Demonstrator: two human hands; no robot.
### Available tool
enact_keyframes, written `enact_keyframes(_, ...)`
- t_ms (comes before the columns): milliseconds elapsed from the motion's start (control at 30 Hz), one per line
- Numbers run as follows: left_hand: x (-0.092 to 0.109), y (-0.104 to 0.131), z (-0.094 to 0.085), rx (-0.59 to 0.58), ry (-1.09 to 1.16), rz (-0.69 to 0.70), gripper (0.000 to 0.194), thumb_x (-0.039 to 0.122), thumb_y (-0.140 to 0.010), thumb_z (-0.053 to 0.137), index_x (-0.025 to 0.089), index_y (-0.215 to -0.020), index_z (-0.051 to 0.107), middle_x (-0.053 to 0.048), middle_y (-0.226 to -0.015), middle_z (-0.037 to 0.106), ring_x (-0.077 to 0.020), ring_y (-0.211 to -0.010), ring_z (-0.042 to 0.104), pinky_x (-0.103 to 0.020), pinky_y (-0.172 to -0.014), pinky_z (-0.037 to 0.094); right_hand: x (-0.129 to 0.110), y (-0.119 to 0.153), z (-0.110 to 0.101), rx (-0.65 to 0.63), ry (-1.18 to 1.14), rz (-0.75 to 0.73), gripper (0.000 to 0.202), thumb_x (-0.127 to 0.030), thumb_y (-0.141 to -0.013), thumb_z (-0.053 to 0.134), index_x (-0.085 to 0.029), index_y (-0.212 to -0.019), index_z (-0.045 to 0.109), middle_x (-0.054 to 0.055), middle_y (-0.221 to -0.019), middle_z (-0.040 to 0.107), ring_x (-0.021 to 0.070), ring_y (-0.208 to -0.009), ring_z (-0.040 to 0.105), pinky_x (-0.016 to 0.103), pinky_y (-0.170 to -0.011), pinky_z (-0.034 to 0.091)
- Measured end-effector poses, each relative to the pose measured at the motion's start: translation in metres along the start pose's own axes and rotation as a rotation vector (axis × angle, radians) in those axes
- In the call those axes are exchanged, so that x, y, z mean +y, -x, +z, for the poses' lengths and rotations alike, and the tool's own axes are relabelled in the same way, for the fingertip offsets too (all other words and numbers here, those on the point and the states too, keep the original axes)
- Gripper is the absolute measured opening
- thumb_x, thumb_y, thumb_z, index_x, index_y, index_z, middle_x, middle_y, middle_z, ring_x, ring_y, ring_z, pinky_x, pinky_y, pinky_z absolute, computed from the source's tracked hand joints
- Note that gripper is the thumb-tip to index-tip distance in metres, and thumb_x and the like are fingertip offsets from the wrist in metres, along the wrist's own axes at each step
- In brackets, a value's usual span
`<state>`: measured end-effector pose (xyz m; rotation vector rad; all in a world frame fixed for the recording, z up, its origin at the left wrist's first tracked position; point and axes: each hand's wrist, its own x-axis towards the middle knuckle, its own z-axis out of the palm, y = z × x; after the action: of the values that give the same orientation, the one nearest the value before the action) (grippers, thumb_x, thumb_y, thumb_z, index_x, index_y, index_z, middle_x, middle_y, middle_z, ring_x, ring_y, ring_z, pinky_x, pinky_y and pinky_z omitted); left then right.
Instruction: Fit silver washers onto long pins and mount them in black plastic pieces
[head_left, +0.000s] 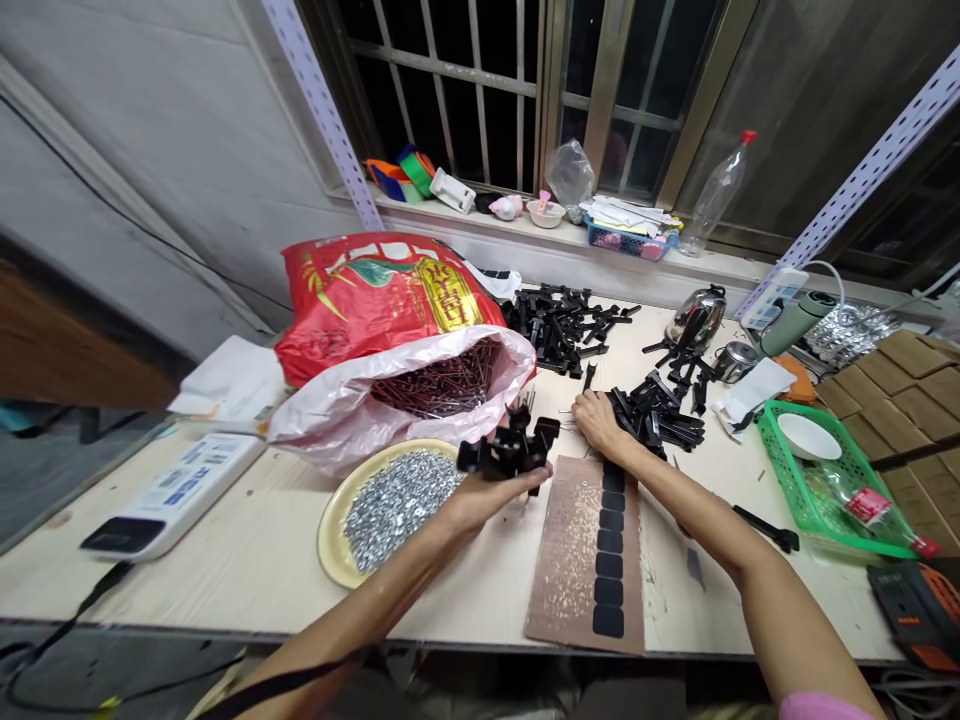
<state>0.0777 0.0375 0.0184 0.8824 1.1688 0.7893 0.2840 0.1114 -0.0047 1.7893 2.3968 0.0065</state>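
Note:
My left hand (484, 497) is closed around several black plastic parts (511, 450), held above the table between the yellow bowl and the brown board. My right hand (598, 420) reaches to the tabletop just past the board, its fingers together beside thin metal pins and a pile of black parts (660, 412); what its fingertips hold is too small to make out. The brown board (570, 560) carries a row of black square pads (609, 566). Small silver pieces (401, 500) fill the yellow bowl (328, 540). Reddish-brown pins (442, 380) show in the mouth of the red bag (360, 300).
A larger pile of black parts (555, 325) lies at the back. At the left is a white power unit (176, 495). To the right are a green basket (784, 480), a metal kettle (696, 315), a cup (736, 362) and cardboard boxes (900, 400).

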Motion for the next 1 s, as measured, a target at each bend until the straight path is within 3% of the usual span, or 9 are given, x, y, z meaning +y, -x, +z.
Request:
enact_keyframes(133,0.009,-0.004,0.001,-0.118,0.218,-0.074,0.032,0.022,-0.049,0.087,0.015,-0.077,0.071,-0.003,-0.072,0.074,-0.0191,-0.075,0.069,-0.032,-0.087,0.051,0.000,-0.005,0.011,0.005,0.027,-0.019,0.030,0.000,-0.087,0.039,-0.005,-0.098,0.066,0.021,-0.103,0.065,0.0254,-0.101,0.056,0.036,-0.085,0.043)
enact_keyframes(267,0.008,-0.004,0.002,-0.209,0.277,-0.160,0.033,0.017,-0.051,0.086,0.014,-0.079,0.068,-0.003,-0.071,0.072,-0.0167,-0.067,0.068,-0.031,-0.079,0.053,0.000,-0.010,0.006,0.030,0.003,-0.001,0.026,0.003,-0.082,0.044,-0.006,-0.090,0.067,0.018,-0.096,0.068,0.0237,-0.097,0.059,0.032,-0.083,0.044)
enact_keyframes(400,-0.001,-0.001,-0.001,-0.068,0.122,-0.026,0.031,0.017,-0.051,0.085,0.014,-0.074,0.065,-0.002,-0.069,0.069,-0.0155,-0.063,0.066,-0.028,-0.070,0.052,0.001,-0.007,-0.013,0.105,-0.061,0.079,0.023,-0.002,-0.084,0.045,-0.007,-0.096,0.065,0.014,-0.093,0.069,0.0207,-0.087,0.062,0.030,-0.075,0.047)
enact_keyframes(467,-0.006,-0.002,-0.004,-0.009,0.047,0.040,0.026,0.018,-0.052,0.083,0.014,-0.069,0.063,-0.001,-0.064,0.067,-0.0147,-0.061,0.065,-0.026,-0.065,0.050,-0.002,0.001,-0.030,0.275,-0.261,0.099,0.031,-0.007,-0.087,0.042,-0.011,-0.114,0.057,0.009,-0.092,0.068,0.0164,-0.079,0.061,0.028,-0.071,0.048)
enact_keyframes(567,-0.010,-0.006,-0.006,-0.003,-0.008,0.038,0.023,0.019,-0.054,0.080,0.015,-0.067,0.061,-0.001,-0.060,0.065,-0.0144,-0.056,0.062,-0.026,-0.058,0.049,-0.016,0.019,-0.063,0.626,-0.893,-0.004,0.040,-0.019,-0.088,0.047,-0.022,-0.128,0.044,-0.001,-0.083,0.065,0.0118,-0.069,0.059,0.027,-0.066,0.050)
enact_keyframes(633,-0.011,-0.007,-0.003,-0.023,-0.027,0.017,0.025,0.018,-0.053,0.079,0.015,-0.070,0.062,0.000,-0.060,0.065,-0.0152,-0.055,0.062,-0.028,-0.057,0.049,-0.032,0.032,-0.084,0.688,-1.227,-0.129,0.040,-0.026,-0.085,0.055,-0.026,-0.124,0.046,-0.004,-0.079,0.064,0.0111,-0.069,0.060,0.027,-0.068,0.051)
enact_keyframes(700,-0.011,-0.007,0.002,-0.051,-0.051,0.021,0.026,0.017,-0.053,0.079,0.015,-0.074,0.063,0.000,-0.061,0.065,-0.0160,-0.056,0.063,-0.029,-0.058,0.050,-0.050,0.043,-0.097,0.641,-1.354,-0.228,0.035,-0.029,-0.083,0.060,-0.025,-0.117,0.050,-0.004,-0.078,0.064,0.0109,-0.070,0.061,0.027,-0.070,0.052)
enact_keyframes(833,-0.007,-0.005,0.012,-0.105,-0.110,0.056,0.024,0.012,-0.052,0.075,0.014,-0.073,0.063,0.002,-0.056,0.063,-0.0159,-0.054,0.062,-0.028,-0.057,0.049,-0.072,0.054,-0.103,0.612,-1.295,-0.322,0.023,-0.027,-0.081,0.062,-0.023,-0.103,0.055,-0.003,-0.080,0.065,0.0109,-0.073,0.064,0.029,-0.075,0.052)
enact_keyframes(1000,-0.003,-0.003,0.014,-0.119,-0.136,0.081,0.024,0.010,-0.053,0.072,0.014,-0.073,0.061,0.002,-0.054,0.060,-0.0154,-0.052,0.060,-0.028,-0.055,0.048,-0.073,0.055,-0.096,0.656,-1.160,-0.373,0.013,-0.028,-0.083,0.061,-0.022,-0.094,0.059,-0.002,-0.082,0.065,0.0111,-0.075,0.064,0.030,-0.079,0.051)
